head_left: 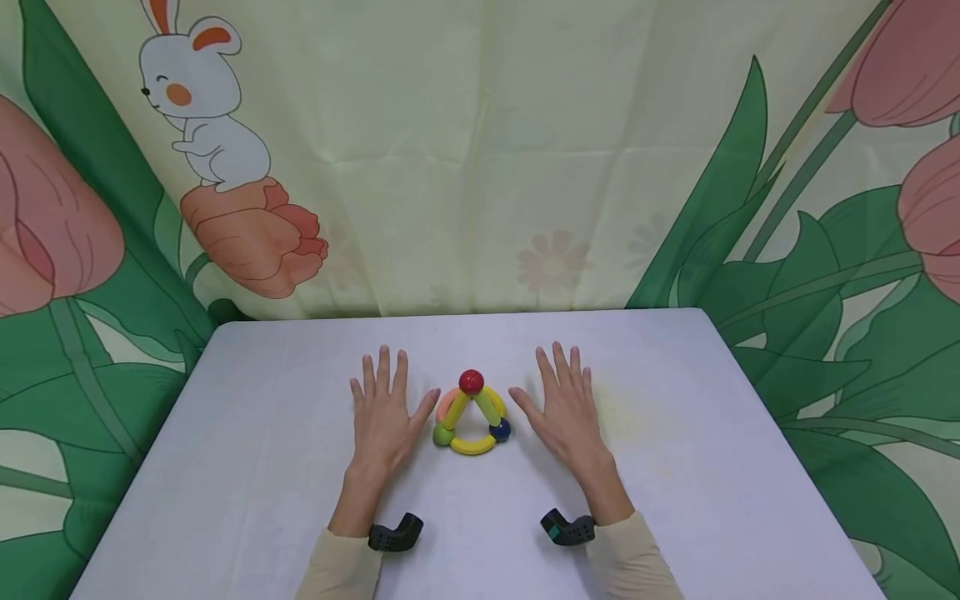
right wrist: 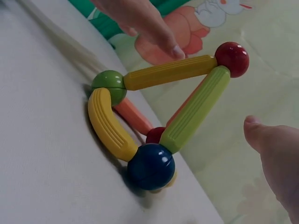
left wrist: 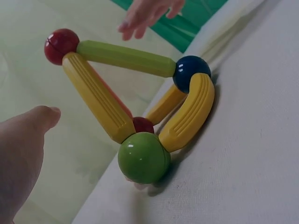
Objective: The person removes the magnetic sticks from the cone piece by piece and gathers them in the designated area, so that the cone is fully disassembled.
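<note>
Between the two hands a small pyramid of toy building rods and balls [head_left: 472, 446] stands on the table. A red ball [left wrist: 61, 46] tops it, with a green ball [left wrist: 144, 157], a blue ball [right wrist: 151, 166] and a second red ball [right wrist: 154, 135] at the base. Straight yellow, lime and coral rods and curved yellow rods join the balls. My left hand [head_left: 384, 425] lies left of the pyramid, fingers spread, apart from it. On the other side, my right hand [head_left: 567, 417] also has its fingers spread and touches none of the pieces.
A white-covered table [head_left: 247, 467] bears everything. Behind it hangs a curtain [head_left: 480, 167] printed with a rabbit, tulips and leaves. Each wrist carries a black camera band, the left band [head_left: 396, 533] and the right band [head_left: 567, 528].
</note>
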`<state>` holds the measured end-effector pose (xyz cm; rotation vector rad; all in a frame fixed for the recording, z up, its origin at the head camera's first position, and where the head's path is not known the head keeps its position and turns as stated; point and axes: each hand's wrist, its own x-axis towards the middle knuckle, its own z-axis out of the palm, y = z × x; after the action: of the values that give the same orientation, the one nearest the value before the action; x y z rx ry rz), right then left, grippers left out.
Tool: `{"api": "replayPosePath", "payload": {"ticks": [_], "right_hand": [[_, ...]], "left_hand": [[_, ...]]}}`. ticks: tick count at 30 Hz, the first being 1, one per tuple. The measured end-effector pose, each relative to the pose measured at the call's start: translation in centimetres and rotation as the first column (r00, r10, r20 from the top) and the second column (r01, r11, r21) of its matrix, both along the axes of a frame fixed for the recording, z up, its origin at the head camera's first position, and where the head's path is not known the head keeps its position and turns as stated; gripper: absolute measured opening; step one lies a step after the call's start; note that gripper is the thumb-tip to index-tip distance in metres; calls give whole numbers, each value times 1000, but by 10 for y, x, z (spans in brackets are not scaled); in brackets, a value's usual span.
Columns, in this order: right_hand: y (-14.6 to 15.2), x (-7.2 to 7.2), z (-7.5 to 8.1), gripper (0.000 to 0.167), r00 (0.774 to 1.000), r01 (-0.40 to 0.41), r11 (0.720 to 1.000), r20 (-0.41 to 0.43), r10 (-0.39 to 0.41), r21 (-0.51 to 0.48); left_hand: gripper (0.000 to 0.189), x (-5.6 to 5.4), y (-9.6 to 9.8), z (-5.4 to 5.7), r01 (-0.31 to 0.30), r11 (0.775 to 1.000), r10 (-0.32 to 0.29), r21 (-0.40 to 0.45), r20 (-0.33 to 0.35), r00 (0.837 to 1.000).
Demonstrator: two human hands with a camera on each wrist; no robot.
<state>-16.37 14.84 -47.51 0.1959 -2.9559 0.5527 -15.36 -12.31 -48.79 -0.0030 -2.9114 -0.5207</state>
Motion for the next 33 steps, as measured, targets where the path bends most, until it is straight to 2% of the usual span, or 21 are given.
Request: {"api": "replayPosePath", "payload": {"ticks": [10,16,22,33], "right_hand": [[-4,6,9,85,999,-45,995,25,47,-89],[-9,8,11,86,997,-72,992,29,75,-100],[-13,12,15,84,994,-104,979,14,108,-175],[-18,12,10,80,980,-198,958,-61,189,-209]], "left_hand": [[82,4,3,8,49,995,-45,86,-48,998],[72,5,5,15,93,986,-76,137,-121,990],[68,3,12,27,158,965,-116,209,-199,973],[65,5,25,37,229,929,-162,292,-236,958]]}}
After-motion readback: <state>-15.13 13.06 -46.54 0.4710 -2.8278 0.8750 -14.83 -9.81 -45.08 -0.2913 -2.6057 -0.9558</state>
